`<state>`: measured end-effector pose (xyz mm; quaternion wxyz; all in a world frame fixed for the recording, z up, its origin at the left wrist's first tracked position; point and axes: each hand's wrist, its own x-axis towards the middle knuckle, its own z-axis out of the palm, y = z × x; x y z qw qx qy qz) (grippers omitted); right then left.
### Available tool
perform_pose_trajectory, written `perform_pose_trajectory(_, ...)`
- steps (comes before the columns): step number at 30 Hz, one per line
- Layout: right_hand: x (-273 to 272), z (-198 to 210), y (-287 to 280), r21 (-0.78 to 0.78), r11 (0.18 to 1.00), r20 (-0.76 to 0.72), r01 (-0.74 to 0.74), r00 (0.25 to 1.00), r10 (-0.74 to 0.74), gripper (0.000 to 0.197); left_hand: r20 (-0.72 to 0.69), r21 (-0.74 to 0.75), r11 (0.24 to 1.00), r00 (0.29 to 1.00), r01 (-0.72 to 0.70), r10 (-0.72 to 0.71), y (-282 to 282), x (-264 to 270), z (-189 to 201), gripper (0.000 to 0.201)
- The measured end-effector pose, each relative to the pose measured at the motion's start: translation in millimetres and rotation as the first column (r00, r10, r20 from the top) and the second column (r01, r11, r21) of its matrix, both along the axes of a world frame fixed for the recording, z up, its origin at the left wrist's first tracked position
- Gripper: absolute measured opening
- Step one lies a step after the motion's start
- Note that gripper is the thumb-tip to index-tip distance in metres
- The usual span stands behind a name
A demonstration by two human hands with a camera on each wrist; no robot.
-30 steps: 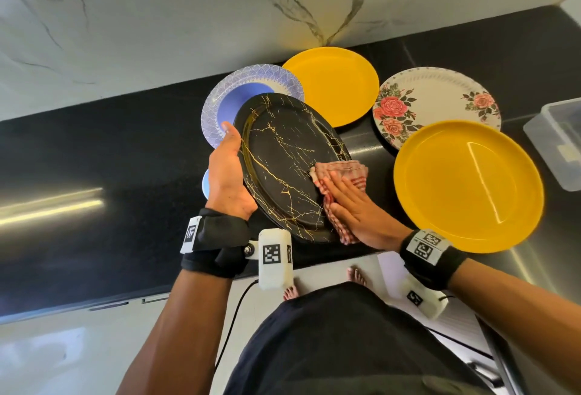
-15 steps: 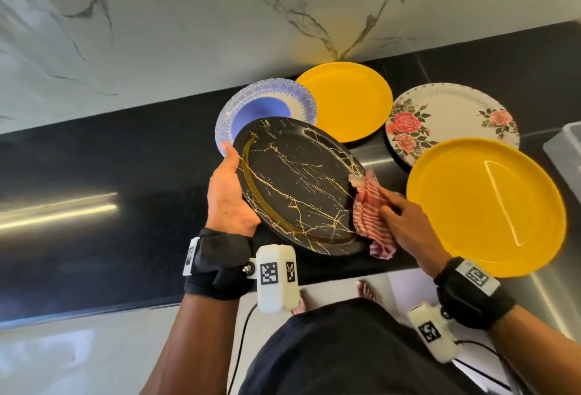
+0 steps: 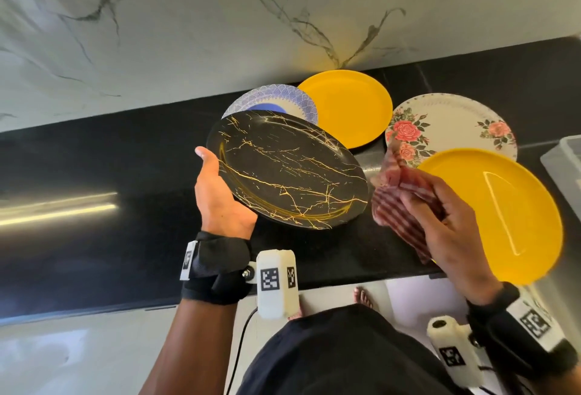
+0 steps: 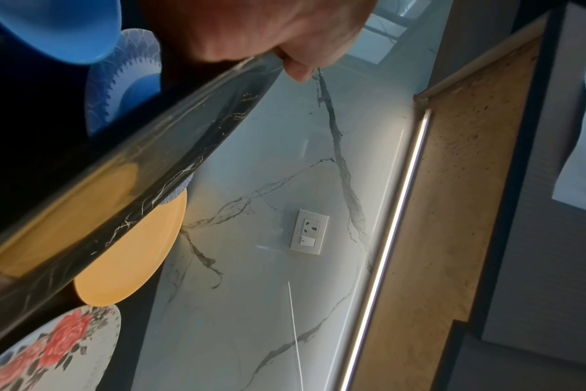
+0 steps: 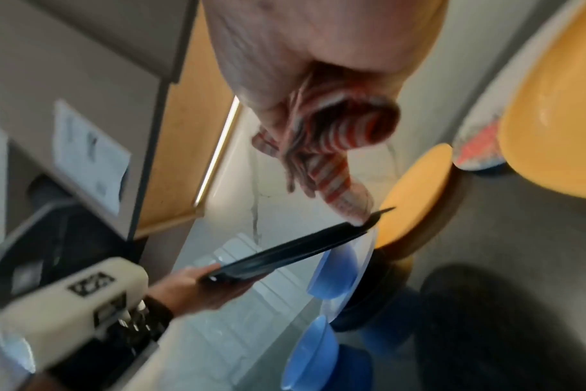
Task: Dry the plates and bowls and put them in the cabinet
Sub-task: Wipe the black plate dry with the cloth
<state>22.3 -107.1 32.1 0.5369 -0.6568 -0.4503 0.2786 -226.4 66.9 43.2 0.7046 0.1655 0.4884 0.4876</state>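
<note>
My left hand [image 3: 220, 193] grips the left rim of a black oval plate with gold veins [image 3: 289, 171], held tilted above the black counter [image 3: 94, 174]; the left wrist view shows that plate's rim [image 4: 144, 169] edge-on under my thumb. My right hand [image 3: 446, 221] holds a bunched red-and-white striped cloth [image 3: 399, 202] just right of the plate, apart from it. The cloth [image 5: 325, 148] hangs from my fingers in the right wrist view. On the counter lie a blue-patterned plate [image 3: 276, 100], two yellow plates [image 3: 345, 105] [image 3: 503, 206] and a rose-patterned plate [image 3: 449, 124].
A marble wall [image 3: 283, 17] rises behind the counter, with a socket [image 4: 308, 232] on it. A clear plastic tub [image 3: 566, 168] stands at the right edge. Blue bowls [image 5: 318, 344] sit on the counter below the held plate. A wood-faced cabinet [image 4: 452, 211] hangs above.
My right hand has drawn the cloth off the black plate and away to the right. My left hand has tipped the plate flatter and lifted it slightly.
</note>
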Motion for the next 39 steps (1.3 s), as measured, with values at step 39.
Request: perform_pose_trajectory(39, 49.1, 93.4, 125.6, -0.105, 0.734, 0.393, -0.670, 0.650, 0.650, 0.043, -0.850, 0.126, 0.186, 0.203, 0.974, -0.486, -7.8, 24.7, 62.7, 0.010)
